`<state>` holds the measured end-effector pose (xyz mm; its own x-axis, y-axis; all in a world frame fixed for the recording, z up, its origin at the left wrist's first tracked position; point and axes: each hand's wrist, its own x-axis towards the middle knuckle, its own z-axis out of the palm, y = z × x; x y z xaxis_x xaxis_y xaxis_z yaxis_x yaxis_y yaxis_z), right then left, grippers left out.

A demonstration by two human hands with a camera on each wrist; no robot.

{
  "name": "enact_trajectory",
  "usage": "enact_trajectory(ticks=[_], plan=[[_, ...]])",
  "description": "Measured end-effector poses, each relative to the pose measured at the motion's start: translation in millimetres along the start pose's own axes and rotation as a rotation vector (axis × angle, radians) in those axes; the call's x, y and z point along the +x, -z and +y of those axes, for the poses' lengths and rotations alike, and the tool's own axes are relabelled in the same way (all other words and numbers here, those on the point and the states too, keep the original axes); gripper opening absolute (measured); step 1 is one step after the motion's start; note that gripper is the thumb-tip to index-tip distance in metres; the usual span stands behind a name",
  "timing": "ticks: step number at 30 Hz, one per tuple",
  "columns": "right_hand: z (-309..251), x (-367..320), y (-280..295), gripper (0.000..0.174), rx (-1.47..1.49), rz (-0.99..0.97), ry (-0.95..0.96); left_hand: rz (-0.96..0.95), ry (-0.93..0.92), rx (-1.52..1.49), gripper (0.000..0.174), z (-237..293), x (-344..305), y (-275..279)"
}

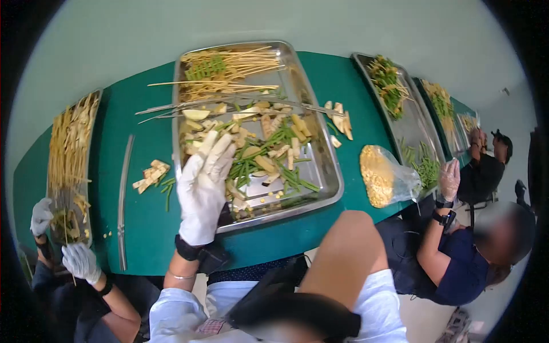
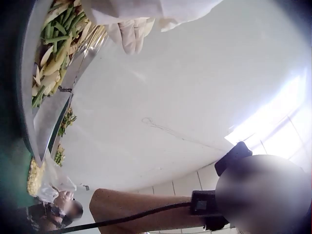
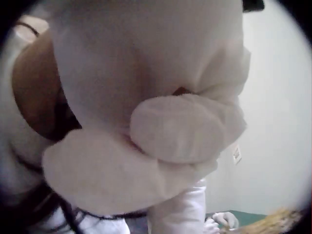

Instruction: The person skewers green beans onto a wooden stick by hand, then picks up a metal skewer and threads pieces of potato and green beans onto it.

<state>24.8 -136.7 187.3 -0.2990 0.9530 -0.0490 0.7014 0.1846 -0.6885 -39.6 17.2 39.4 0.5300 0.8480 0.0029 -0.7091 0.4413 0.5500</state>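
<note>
My white-gloved left hand is over the front left of a metal tray, its fingers extended beside cut vegetables. Nothing is seen in its grasp. Part of this left hand also shows at the top of the left wrist view. In the head view my right arm is bent up close to the camera, with the hand itself outside the clear view. The right wrist view shows my gloved right hand very close, fingers bent; what lies between them is hidden.
Metal tongs lie across the tray near wooden skewers. A bag of yellow pieces sits to the right. Other trays stand at left and right. Gloved people work at both sides. A metal strip lies left.
</note>
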Motion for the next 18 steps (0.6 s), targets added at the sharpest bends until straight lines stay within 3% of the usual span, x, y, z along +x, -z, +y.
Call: enact_trajectory(ticks=[18], plan=[[-31, -1, -2, 0.013, -0.155, 0.029, -0.240, 0.006, -0.008, 0.073, 0.059, -2, 2, 1]])
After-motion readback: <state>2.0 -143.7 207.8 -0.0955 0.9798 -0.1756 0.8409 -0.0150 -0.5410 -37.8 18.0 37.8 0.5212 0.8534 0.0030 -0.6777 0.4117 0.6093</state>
